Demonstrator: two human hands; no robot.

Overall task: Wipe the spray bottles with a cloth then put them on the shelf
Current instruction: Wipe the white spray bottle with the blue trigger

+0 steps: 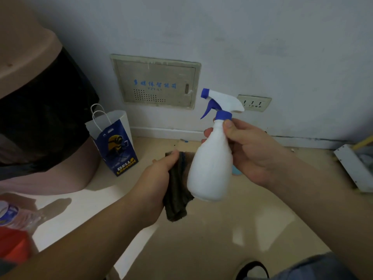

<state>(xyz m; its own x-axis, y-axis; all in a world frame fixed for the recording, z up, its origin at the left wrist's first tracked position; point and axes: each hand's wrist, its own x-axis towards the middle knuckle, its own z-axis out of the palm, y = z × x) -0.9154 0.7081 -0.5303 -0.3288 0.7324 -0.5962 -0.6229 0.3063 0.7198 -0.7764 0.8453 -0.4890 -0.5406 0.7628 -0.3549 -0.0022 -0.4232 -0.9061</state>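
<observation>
A white spray bottle point(210, 168) with a blue trigger and blue collar hangs upright in the air at the centre. My right hand point(254, 150) grips it by the neck and shoulder, thumb just under the collar. My left hand point(159, 174) is closed around a dark olive cloth point(177, 190), which hangs down just left of and behind the bottle's body. The cloth is close to the bottle's left side; whether they touch I cannot tell. No shelf is in sight.
A blue and white paper bag point(115, 142) stands on the beige floor by the wall. A pink bin with a black liner point(40, 110) fills the left. A wall panel point(155, 81), a socket point(254, 103) and a white metal part point(355, 168) lie ahead.
</observation>
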